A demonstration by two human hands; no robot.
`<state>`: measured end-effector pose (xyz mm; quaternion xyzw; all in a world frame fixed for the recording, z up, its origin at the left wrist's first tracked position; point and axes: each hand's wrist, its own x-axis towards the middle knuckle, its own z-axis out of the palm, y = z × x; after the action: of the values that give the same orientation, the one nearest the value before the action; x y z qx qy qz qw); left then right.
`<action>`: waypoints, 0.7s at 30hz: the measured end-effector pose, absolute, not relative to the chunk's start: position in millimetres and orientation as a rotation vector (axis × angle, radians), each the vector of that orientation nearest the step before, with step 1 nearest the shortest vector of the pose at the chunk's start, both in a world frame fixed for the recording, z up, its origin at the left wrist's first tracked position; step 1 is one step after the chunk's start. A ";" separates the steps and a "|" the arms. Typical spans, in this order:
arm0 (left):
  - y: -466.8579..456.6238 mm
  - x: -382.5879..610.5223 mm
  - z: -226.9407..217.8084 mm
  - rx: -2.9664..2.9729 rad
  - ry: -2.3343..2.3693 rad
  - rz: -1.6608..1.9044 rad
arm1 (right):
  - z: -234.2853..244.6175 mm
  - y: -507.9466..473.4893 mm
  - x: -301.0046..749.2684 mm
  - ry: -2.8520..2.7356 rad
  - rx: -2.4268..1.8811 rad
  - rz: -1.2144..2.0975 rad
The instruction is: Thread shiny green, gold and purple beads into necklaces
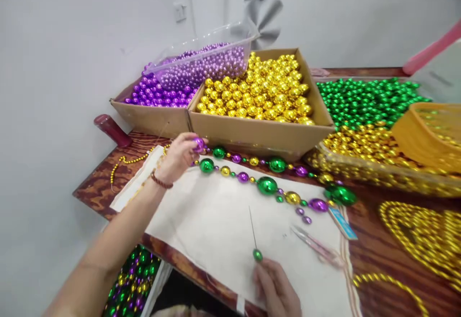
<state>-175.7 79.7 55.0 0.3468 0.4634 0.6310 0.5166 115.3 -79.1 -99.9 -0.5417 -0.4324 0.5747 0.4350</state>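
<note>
My left hand [178, 158] reaches forward over the white cloth [216, 221] and pinches a purple bead [199, 144] at the left end of a strand of green, gold and purple beads [268, 185]. Close to the table's front edge, my right hand [275, 290] holds a thin needle [253, 230] upright, with a small green bead [257, 255] threaded on it just above the fingers. A beaded bracelet circles my left wrist.
Cardboard boxes of purple beads [154, 93] and gold beads [257, 91] stand at the back, with green beads [363, 98] to the right. Gold bead strands [418, 230] lie at the right. Small scissors [317, 247] rest on the cloth. A maroon cylinder [111, 129] lies at the left.
</note>
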 end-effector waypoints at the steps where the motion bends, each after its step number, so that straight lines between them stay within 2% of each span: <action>1: 60.8 -157.1 38.9 0.799 1.095 1.493 | -97.3 -79.3 115.9 -1.103 -1.317 1.453; 4: 16.1 -113.3 -3.3 0.803 1.127 1.480 | -90.1 -81.2 117.2 -1.092 -1.262 1.472; 7: -11.4 -88.5 -26.7 0.978 1.209 1.464 | -85.6 -85.0 116.5 -1.054 -1.218 1.476; 10: -27.0 -76.9 -33.2 1.194 1.239 1.410 | -85.3 -90.6 115.2 -1.042 -1.191 1.490; 21: -32.8 -73.6 -38.9 1.541 1.301 1.567 | -92.8 -104.1 113.3 -1.083 -1.131 1.466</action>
<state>-73.6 -32.8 -38.9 0.5777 0.4876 0.5872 0.2895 113.3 -104.1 -92.8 -0.4632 -0.4434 0.6005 0.4778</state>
